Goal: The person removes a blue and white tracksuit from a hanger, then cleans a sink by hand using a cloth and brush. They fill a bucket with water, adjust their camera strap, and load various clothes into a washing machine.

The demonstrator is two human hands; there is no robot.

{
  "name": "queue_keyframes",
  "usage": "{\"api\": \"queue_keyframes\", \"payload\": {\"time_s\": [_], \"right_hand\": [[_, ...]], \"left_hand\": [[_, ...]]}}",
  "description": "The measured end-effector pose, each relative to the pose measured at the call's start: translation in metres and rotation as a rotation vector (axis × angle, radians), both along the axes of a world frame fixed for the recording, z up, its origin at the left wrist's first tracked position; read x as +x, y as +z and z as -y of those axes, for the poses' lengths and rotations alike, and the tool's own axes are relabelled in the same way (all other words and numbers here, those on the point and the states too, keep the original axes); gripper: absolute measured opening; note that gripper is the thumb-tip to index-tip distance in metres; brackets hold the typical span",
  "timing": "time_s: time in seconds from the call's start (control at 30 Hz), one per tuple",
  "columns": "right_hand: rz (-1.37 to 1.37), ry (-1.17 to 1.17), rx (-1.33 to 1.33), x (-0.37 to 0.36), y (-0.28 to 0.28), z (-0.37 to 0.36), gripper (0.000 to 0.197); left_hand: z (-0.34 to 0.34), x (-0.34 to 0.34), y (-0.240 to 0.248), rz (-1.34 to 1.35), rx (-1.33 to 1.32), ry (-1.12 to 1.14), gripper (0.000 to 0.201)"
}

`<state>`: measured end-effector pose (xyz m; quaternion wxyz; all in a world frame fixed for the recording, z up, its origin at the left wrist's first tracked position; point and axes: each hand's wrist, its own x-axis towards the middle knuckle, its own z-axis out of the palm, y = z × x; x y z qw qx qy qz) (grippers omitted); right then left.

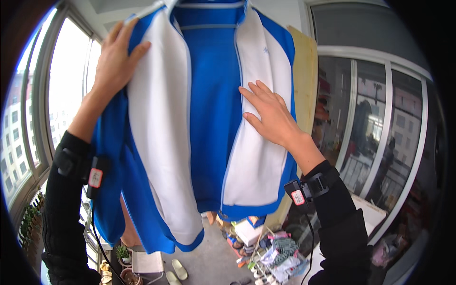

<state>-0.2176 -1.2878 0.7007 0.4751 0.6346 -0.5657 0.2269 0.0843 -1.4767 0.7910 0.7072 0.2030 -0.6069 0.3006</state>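
Note:
A blue and white zip-front jacket [159, 109] hangs unzipped in front of me, its blue inner back showing between two white front panels. At its upper left shoulder is my left hand [116, 59], fingers stretched upward and thumb apart, touching the cloth. My right hand [268, 114] lies on the white panel on the right, near the zip edge, with its fingers extended. A blue sleeve [110, 190] droops down on the left. Part of a pale bar, perhaps a hanger [147, 10], shows at the shoulder; the jacket's top is cut off by the frame.
Bright windows [71, 71] line the left side, and sliding glass doors [365, 128] stand on the right. Below are pale slippers [179, 269], a potted plant [122, 254], a small seat [147, 262] and a heap of clothes and shoes [280, 254]. A yellowish board [305, 76] stands behind the jacket.

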Motion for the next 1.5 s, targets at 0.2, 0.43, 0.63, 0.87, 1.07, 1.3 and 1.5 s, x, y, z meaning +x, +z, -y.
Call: {"api": "queue_keyframes", "payload": {"time_s": [0.2,0.43,0.63,0.87,1.07,1.3,1.5], "right_hand": [[0.32,0.168,0.319,-0.05,-0.204,-0.09,0.054],[1.127,-0.119,0.686,-0.006,-0.445,-0.356,0.042],[1.574,-0.815,0.63,0.167,-0.54,-0.619,0.04],[1.844,-1.462,0.055,0.332,-0.549,-0.745,0.042],[2.043,-1.717,-0.645,0.428,-0.54,-0.781,0.043],[1.937,-2.058,-1.249,0.495,-0.53,-0.807,0.044],[1.969,-1.917,-1.734,0.547,-0.536,-0.832,0.045]], "left_hand": [[0.008,-0.013,-0.105,0.155,-0.123,0.019,0.049],[-0.107,-0.099,-0.317,0.503,0.195,-0.392,0.03],[-0.292,-0.19,-0.538,1.756,1.115,-0.83,0.043],[-0.602,-0.262,-0.659,2.614,0.227,-1.315,0.048],[-0.858,-0.299,-0.655,2.676,-0.474,-1.539,0.043],[-1.12,-0.255,-0.667,2.598,-1.11,-1.601,0.041],[-1.264,-0.139,-0.679,2.655,-1.482,-1.654,0.043]]}}
